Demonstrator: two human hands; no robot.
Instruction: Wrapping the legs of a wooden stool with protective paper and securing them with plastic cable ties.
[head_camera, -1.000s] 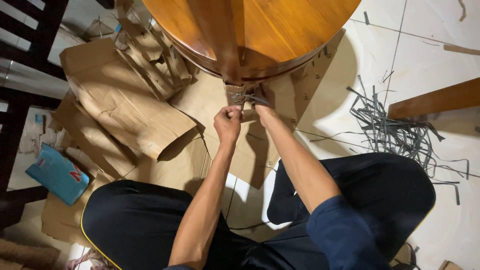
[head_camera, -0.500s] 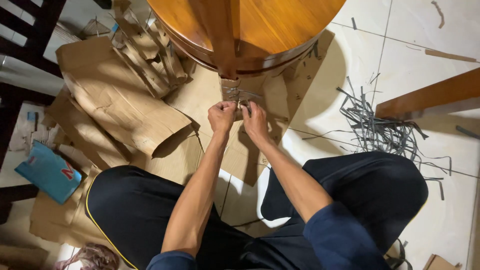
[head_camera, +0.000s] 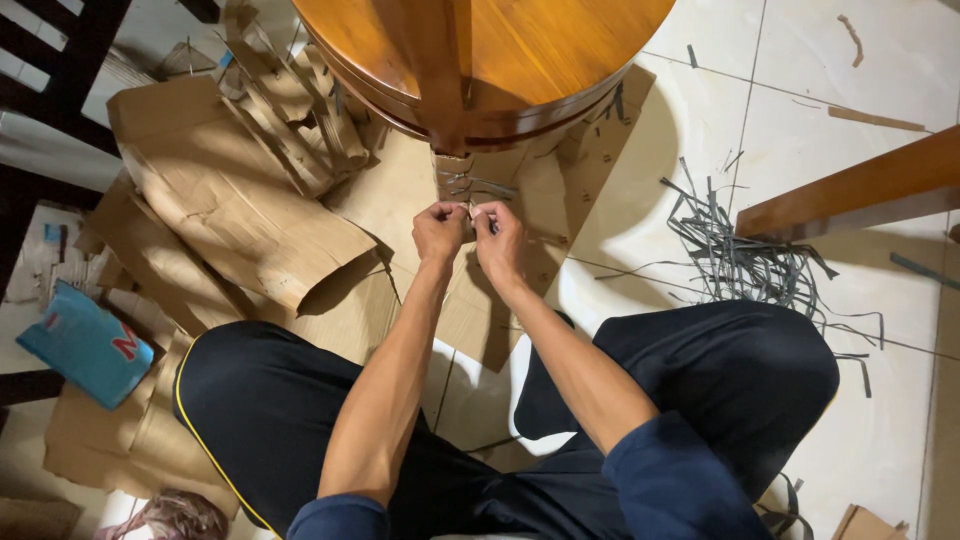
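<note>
**A:** What does the view from the head camera show?

**B:** A person sits on a tiled floor (head_camera: 860, 90), looking down at their own two bare arms stretched forward. The left hand (head_camera: 440, 232) and right hand (head_camera: 498, 240) meet just beside each other, fingertips pinched together on something small between them. It is too small to name with certainty; it looks like the end of a thin dark strap.

**A:** So are the hands wide or closed?

**B:** Both are narrow, fingers curled and pinching, with the thumbs pressed to the forefingers.

**A:** Where is the strap?

**B:** A tangle of grey strap (head_camera: 472, 186) is wound around a cardboard-wrapped wooden leg (head_camera: 452, 170), directly above the hands and very near them. That leg belongs to a round polished wooden tabletop (head_camera: 540, 50) lying on its side at the top of the picture.

**A:** What else is around?

**B:** Flattened brown cardboard sheets (head_camera: 230, 210) cover the floor to the left and under the hands. A loose heap of cut grey strapping (head_camera: 750, 260) lies to the right, well apart from the hands. A second wooden piece (head_camera: 850, 190) slants across the right edge. A blue packet (head_camera: 85, 345) lies at far left. The person wears dark trousers (head_camera: 260, 420) and dark blue sleeves (head_camera: 680, 480).
</note>
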